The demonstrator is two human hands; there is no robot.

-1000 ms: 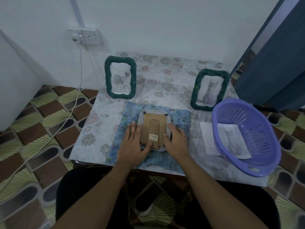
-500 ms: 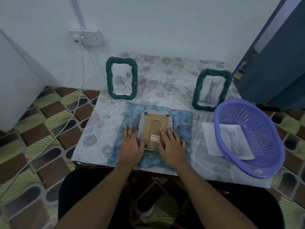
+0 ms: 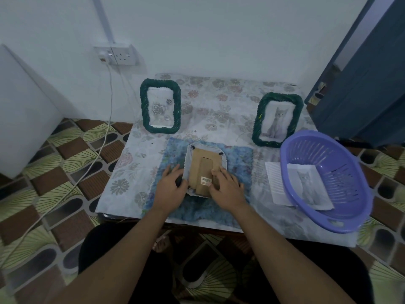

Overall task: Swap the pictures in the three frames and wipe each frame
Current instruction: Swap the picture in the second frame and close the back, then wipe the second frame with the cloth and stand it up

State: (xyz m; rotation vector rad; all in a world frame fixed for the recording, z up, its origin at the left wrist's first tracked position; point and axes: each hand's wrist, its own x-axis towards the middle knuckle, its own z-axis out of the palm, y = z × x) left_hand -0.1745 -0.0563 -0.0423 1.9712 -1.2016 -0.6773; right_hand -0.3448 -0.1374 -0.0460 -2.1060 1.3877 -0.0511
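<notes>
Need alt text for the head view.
Left hand and right hand touch a frame lying face down on a blue cloth. Behind stand a rose frame and a cat frame; a purple basket holds a cat picture.

Face-down frame (image 3: 206, 165): front and picture hidden. Left hand (image 3: 169, 187) and right hand (image 3: 226, 188) cover its 2 near corners; can't tell if the left fingers grip the rim. Sticker (image 3: 206, 180) print too small to read. Lined sheet (image 3: 275, 183) partly under basket (image 3: 341, 170). Door (image 3: 372, 84) cut by right edge.
</notes>
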